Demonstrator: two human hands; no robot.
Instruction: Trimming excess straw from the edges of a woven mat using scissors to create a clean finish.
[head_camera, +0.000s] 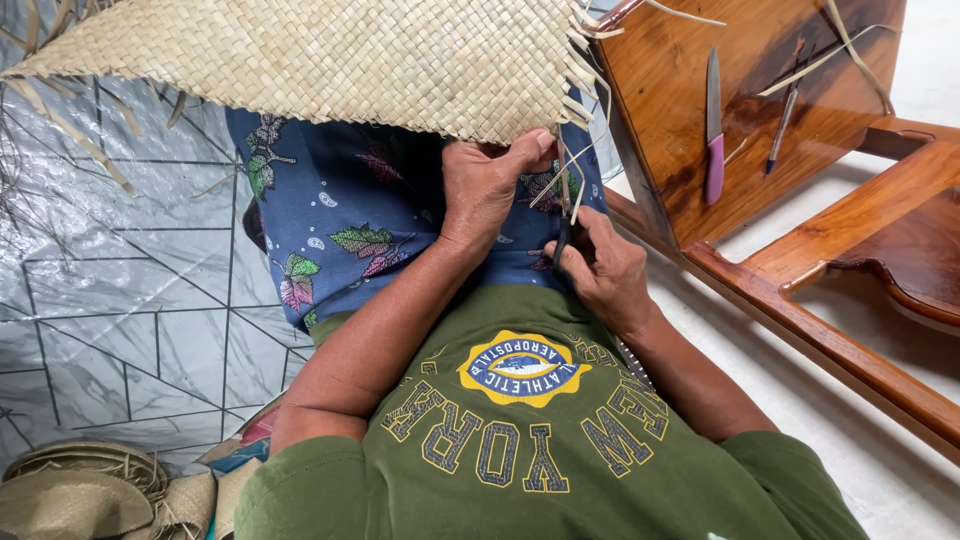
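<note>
Woven straw mat (330, 55) spans the top of the view, lying over the lap; its upper part is cut off by the frame edge. Loose strands (585, 80) fringe its right edge and the near corner.

Blue floral cloth (340, 220) covers the legs beneath the mat; legs themselves hidden.

Wooden bench (800, 290) to the right, reddish brown, partly out of frame. On its tilted board lie a knife with a purple handle (713, 125) and a thin dark tool (783, 120); kind of tool not clear.

Bottom left corner: a pile of woven straw pieces (85, 490), cut off, shapes hard to read.

Left hand (485, 185) closed on the near corner of the mat, thumb on top, fingers tucked under and hidden.

Right hand (605, 265) just beside it, curled narrow around a small dark tool (562, 240) and thin strands; only a short part of the tool shows, so its type cannot be told. Strands rise from this hand to the mat's corner.
</note>
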